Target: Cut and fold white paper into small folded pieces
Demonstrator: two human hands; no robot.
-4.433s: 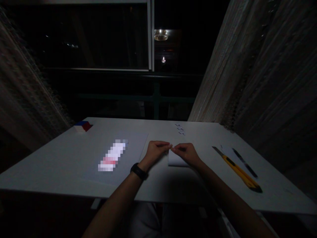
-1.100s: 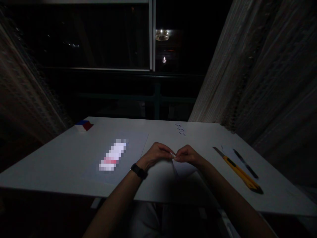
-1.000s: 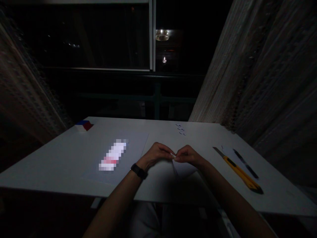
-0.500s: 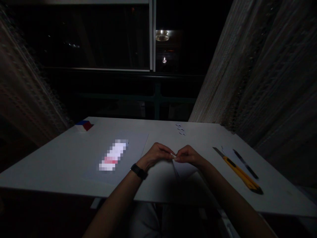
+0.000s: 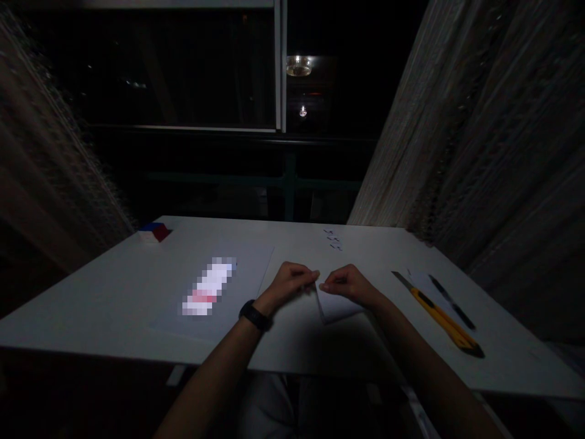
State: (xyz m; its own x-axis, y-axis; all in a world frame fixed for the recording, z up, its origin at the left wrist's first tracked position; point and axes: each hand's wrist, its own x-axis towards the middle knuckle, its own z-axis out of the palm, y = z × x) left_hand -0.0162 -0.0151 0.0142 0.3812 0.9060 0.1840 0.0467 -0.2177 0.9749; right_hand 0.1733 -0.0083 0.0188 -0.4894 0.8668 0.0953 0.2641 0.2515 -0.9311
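Observation:
My left hand point(image 5: 292, 280) is closed, thumb and forefinger pinched together just above a white folded paper point(image 5: 338, 308) on the table. Facing it a short gap away, my right hand point(image 5: 345, 284) is closed too, its fingertips pinched over the paper's far edge. Anything between either hand's fingertips is too small and dark to make out. The paper lies partly under my right hand and wrist. To the right, a yellow box cutter point(image 5: 439, 320) rests with its blade out, beside a black pen point(image 5: 452, 302).
On the white table point(image 5: 283, 238), small marked paper pieces point(image 5: 333, 239) lie beyond my hands. A blue, red and white cube point(image 5: 154, 232) sits at the far left. A bright blurred-out object point(image 5: 208, 289) rests on a large white sheet point(image 5: 256, 262). Curtains point(image 5: 402, 122) hang on both sides.
My fingertips, together around a small white piece before, have moved slightly apart, and that piece no longer shows. More of the folded paper is visible below my hands.

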